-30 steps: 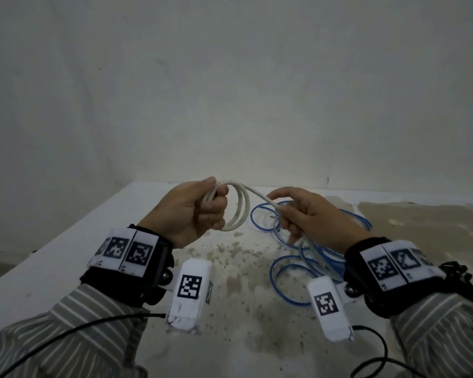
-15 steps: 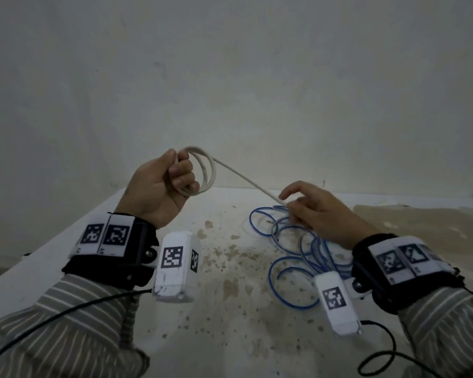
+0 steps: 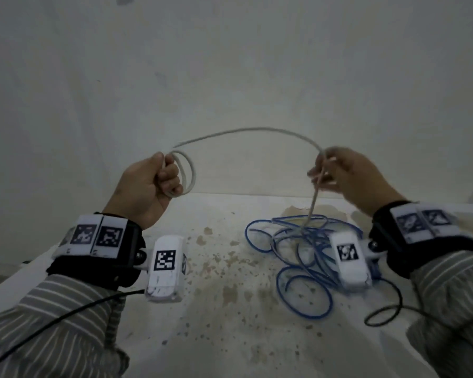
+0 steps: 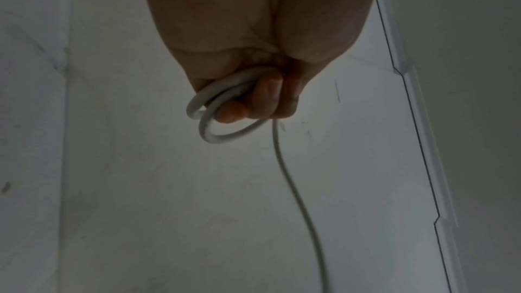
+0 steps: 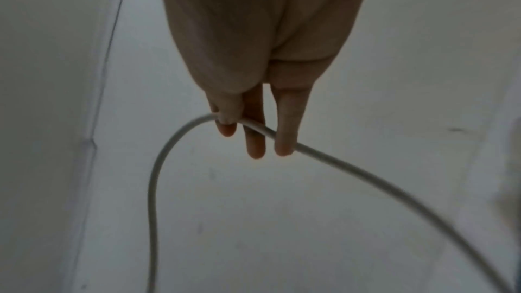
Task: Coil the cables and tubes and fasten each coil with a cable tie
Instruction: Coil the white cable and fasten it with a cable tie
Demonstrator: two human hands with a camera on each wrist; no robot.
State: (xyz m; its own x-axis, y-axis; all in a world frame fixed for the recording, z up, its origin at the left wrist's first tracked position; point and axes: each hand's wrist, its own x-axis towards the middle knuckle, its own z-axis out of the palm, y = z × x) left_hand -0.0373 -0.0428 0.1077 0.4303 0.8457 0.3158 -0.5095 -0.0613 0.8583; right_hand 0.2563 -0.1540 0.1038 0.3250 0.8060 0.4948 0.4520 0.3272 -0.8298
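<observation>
Two cables are in play: one white cable (image 3: 246, 131) held up in the air and one blue cable (image 3: 303, 285) lying in a loose tangle on the tabletop (image 3: 230, 309). A thinner black lead (image 3: 391, 304) loops near the blue tangle on the right. Two small loops of the white cable sit inside the left hand (image 3: 148, 184), whose fingers are curled tight around them. From there the white cable arches over to the right hand (image 3: 347, 178), which pinches it between thumb and extended fingers, then drops straight down into the blue tangle.

The tabletop is white and mottled with brown stains and specks; a plain pale wall (image 3: 230, 64) rises right behind it.

The left wrist view shows the two white loops (image 4: 222, 117) pressed against the curled fingers (image 4: 262, 99), with one strand trailing away below. The right wrist view shows the white cable (image 5: 158, 175) crossing under three straight fingers (image 5: 284, 124), which the blurred head view does not make clear. Neither wrist view shows the blue cable.
</observation>
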